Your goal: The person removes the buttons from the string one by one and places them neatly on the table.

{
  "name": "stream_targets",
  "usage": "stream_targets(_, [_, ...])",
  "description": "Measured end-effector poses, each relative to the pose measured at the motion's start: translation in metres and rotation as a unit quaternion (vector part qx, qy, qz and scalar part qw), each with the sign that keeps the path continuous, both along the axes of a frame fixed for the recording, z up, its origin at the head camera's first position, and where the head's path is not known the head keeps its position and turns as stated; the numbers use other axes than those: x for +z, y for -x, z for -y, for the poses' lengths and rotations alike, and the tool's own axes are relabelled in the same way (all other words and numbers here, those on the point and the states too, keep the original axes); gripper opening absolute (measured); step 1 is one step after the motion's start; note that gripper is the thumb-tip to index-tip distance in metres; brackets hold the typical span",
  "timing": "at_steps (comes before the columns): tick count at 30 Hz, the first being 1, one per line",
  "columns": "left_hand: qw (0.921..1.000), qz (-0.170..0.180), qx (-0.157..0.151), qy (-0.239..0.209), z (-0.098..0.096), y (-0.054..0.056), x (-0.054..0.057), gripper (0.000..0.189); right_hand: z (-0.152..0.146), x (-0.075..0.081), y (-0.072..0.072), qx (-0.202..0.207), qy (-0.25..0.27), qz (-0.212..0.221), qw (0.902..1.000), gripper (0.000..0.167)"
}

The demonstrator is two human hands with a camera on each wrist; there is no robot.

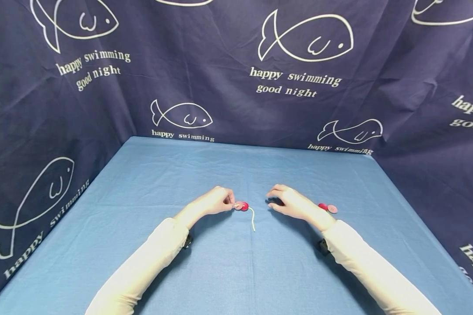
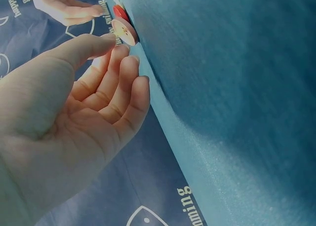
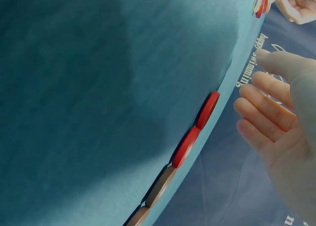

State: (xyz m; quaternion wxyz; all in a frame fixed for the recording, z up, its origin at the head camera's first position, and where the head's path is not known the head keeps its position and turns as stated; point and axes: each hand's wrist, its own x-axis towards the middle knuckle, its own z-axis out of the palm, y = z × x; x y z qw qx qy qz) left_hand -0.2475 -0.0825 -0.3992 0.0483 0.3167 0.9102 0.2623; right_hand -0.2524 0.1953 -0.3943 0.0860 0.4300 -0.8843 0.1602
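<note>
My left hand [image 1: 217,200] pinches the short end of a cream cord [image 1: 253,221] between thumb and forefinger, at the left. Right beside the fingertips a pink button [image 2: 124,31] and a red button [image 1: 245,206] are strung side by side on the cord. The cord's longer tail trails from the red button toward the front of the table. My right hand [image 1: 289,202] hovers to the right of the strung buttons, holding nothing, its fingers loosely bent and thumb apart.
Loose red buttons [image 3: 208,110] and pinkish buttons [image 3: 161,186] lie in a row by the right wrist, partly hidden by the forearm in the head view. The blue tablecloth [image 1: 205,271] meets a dark fish-print curtain [image 1: 228,57] at the back and sides.
</note>
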Motion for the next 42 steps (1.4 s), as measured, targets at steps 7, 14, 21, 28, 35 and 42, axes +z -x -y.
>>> stream_targets(7, [1.0000,-0.005,0.000,-0.004,0.000,-0.001,0.000,0.006,0.008,-0.001,0.001,0.012,0.004,-0.011,0.9999,0.024])
stream_targets(14, [1.0000,-0.003,0.001,-0.006,0.001,-0.002,-0.002,0.007,0.016,-0.001,0.000,0.017,-0.006,-0.008,0.9998,0.024])
stream_targets(21, [1.0000,-0.003,0.003,-0.002,0.001,0.000,-0.002,0.005,0.023,0.001,0.002,0.019,-0.006,0.002,0.9998,0.025])
stream_targets(28, [1.0000,-0.006,0.002,0.003,0.000,0.001,-0.002,0.006,0.030,0.002,0.003,0.027,-0.012,0.002,0.9996,0.025])
stream_targets(35, [0.9999,-0.016,0.003,0.003,-0.001,0.001,-0.002,0.007,0.037,0.000,0.003,0.038,-0.014,0.000,0.9992,0.025])
stream_targets(42, [0.9997,-0.025,-0.003,0.002,-0.002,0.001,-0.003,0.008,0.042,-0.001,0.004,0.043,-0.019,0.001,0.9989,0.025])
